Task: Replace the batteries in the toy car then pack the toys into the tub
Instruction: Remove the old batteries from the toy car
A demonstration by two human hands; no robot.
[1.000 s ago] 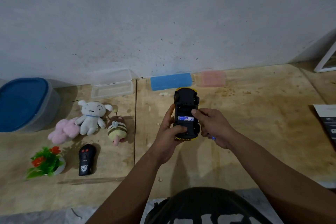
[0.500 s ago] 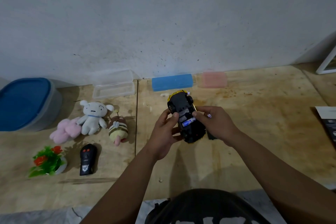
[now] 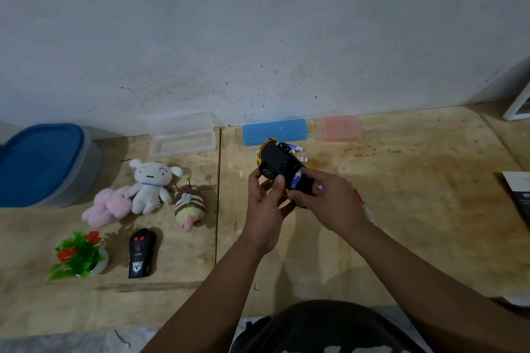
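I hold a yellow toy car (image 3: 276,162) upside down over the wooden table, its black underside facing me. My left hand (image 3: 265,203) grips it from the left and below. My right hand (image 3: 329,200) grips its near end, with fingers at a blue-and-white battery (image 3: 296,178) in the open compartment. Two loose batteries (image 3: 299,153) lie on the table just behind the car. The tub (image 3: 43,163), grey with a blue lid on it, stands at the far left.
A white plush (image 3: 149,186), a pink plush (image 3: 106,206) and a striped bee plush (image 3: 189,203) lie left of centre. A black remote (image 3: 140,252) and a small plastic plant (image 3: 79,255) sit nearer me. Clear (image 3: 183,137), blue (image 3: 275,132) and pink (image 3: 339,127) cases line the wall.
The car has swung from pointing straight away to tilting up-left. Both hands have shifted along it. The loose batteries behind it have come into view.
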